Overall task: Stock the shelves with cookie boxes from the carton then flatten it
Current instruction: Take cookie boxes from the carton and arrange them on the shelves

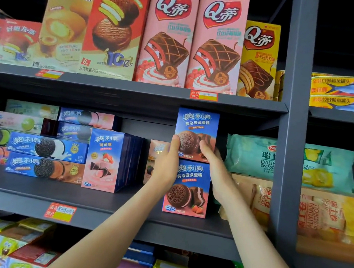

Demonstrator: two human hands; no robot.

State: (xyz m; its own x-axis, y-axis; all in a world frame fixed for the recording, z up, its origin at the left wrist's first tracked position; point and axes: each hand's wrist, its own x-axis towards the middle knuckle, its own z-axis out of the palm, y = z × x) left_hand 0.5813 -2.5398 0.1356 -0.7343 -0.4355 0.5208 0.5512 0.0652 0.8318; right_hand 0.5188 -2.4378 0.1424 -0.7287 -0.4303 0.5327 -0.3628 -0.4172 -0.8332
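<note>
A blue cookie box with a chocolate cake picture (197,125) stands upright on top of a second blue box with a strawberry picture (187,190) on the dark middle shelf (97,204). My left hand (167,163) grips the upper box's lower left edge, thumb on its front. My right hand (214,169) holds its lower right edge, thumb on the front too. Both forearms reach up from the bottom of the view. The carton is out of sight.
Left of the stack stand pink-and-blue upright boxes (108,161) and flat blue cookie boxes (45,157). Green and orange cake bags (255,156) lie to the right, against the grey upright post (294,125). The shelf above holds tall pie boxes (169,38).
</note>
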